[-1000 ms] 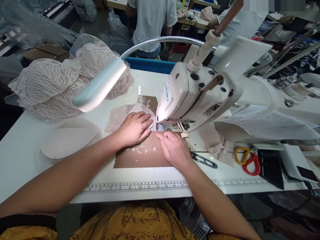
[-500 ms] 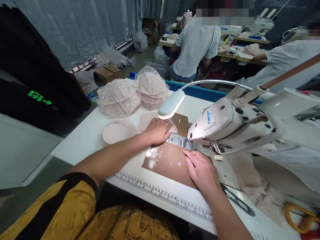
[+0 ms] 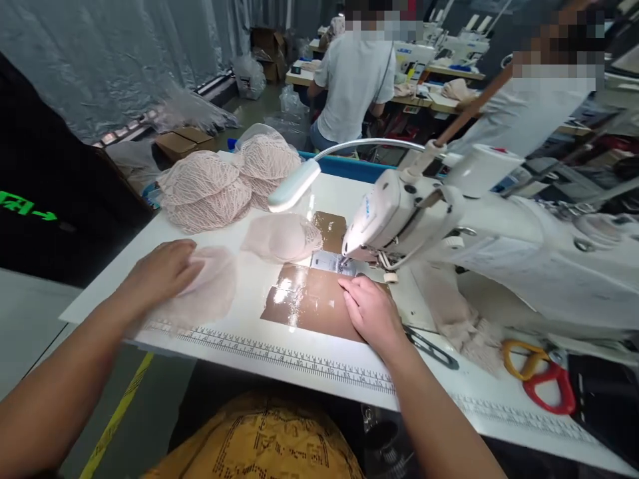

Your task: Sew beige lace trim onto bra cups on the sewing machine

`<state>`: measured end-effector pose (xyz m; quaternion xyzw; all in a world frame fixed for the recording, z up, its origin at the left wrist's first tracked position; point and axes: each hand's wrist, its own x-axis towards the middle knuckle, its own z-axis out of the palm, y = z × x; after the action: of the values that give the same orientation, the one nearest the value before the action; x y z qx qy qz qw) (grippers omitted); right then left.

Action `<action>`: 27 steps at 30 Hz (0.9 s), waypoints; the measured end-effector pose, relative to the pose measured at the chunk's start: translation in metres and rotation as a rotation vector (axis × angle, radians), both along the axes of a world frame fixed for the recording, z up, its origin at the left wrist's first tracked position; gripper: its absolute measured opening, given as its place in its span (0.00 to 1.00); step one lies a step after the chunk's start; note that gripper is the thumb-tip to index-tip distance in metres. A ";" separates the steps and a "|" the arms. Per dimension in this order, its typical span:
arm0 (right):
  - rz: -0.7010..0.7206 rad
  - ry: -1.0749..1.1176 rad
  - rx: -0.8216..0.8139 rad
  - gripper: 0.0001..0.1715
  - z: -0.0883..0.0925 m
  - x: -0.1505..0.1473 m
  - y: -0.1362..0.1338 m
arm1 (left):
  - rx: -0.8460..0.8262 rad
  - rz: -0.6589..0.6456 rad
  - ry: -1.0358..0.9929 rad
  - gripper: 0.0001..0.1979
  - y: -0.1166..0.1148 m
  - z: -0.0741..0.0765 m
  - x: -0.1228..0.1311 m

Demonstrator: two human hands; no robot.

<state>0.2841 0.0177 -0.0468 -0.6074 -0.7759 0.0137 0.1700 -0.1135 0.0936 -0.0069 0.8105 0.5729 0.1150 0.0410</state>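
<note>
left hand (image 3: pixel 162 269) moved outward, sheer fabric (image 3: pixel 215 287) against its fingers (image 3: pixel 180 250); whether clamped, can't tell.

JUKI stands on the near sewing machine (image 3: pixel 382 213) (slightly blurred) and a far sewing machine (image 3: pixel 414 56); 10 to 15 read along the desk's (image 3: pixel 252 293) ruler (image 3: pixel 299 364); left, a dark surface (image 3: pixel 54 153) bears a green exit sign (image 3: pixel 24 207).

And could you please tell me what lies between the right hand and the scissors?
From the right hand to the scissors, the head view shows a dark flat tool, then crumpled pale fabric.
</note>
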 end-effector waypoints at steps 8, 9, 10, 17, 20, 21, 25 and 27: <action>-0.012 0.255 0.001 0.17 0.008 -0.001 -0.005 | -0.829 -0.381 -0.550 0.18 -0.037 0.018 0.059; 0.000 0.331 0.031 0.16 0.009 -0.001 -0.007 | -0.861 -0.462 -0.525 0.23 -0.033 0.020 0.080; 0.023 0.402 0.063 0.14 0.011 -0.001 -0.008 | -0.855 -0.523 -0.501 0.25 -0.028 0.021 0.101; 0.267 0.339 -0.012 0.15 0.011 -0.001 -0.010 | -0.571 -0.530 -0.324 0.24 0.016 -0.005 0.202; 0.202 0.254 -0.068 0.12 0.010 -0.004 -0.009 | -0.440 -0.487 -0.308 0.16 0.032 -0.013 0.207; 0.188 0.252 -0.078 0.12 0.010 -0.005 -0.009 | -0.407 -0.475 -0.305 0.13 0.036 -0.014 0.207; 0.132 0.223 -0.070 0.13 0.010 -0.005 -0.009 | -0.385 -0.509 -0.297 0.08 0.041 -0.014 0.210; 0.062 0.190 -0.033 0.12 0.009 -0.003 -0.008 | -0.405 -0.584 -0.310 0.08 0.040 -0.015 0.215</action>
<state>0.2809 0.0097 -0.0378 -0.5817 -0.7745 0.0892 0.2321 0.1017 0.1332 -0.0217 0.8879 0.3163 0.1043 0.3172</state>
